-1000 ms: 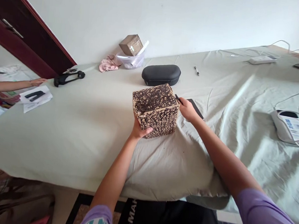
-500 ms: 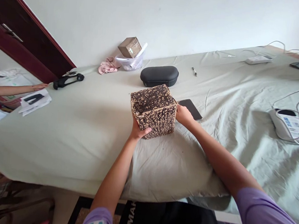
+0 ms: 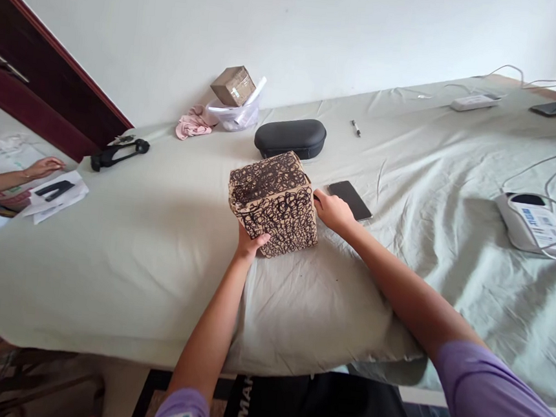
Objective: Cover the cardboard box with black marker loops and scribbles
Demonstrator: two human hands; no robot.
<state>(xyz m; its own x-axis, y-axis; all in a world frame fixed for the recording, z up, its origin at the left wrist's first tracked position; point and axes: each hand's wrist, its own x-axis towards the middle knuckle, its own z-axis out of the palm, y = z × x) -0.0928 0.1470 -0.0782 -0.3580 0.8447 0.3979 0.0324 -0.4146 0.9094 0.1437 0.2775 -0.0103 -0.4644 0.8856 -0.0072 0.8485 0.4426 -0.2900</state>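
Note:
A cardboard box (image 3: pixel 275 200) covered in black scribbles stands on the pale green sheet near the bed's front edge. My left hand (image 3: pixel 250 242) grips its lower left front corner, thumb on the front face. My right hand (image 3: pixel 331 210) presses against the box's right side, fingers partly hidden behind it. A dark phone (image 3: pixel 349 199) lies flat on the sheet just right of my right hand.
A black hard case (image 3: pixel 290 137) lies behind the box. Farther back are a small brown box (image 3: pixel 233 85) on a plastic bag and a pink cloth (image 3: pixel 192 125). A white device with cables (image 3: pixel 533 222) sits right. Another person's hand (image 3: pixel 43 166) rests by papers at left.
My right hand has left the phone and moved onto the box's right side. The box has shifted slightly left and turned a little between both hands.

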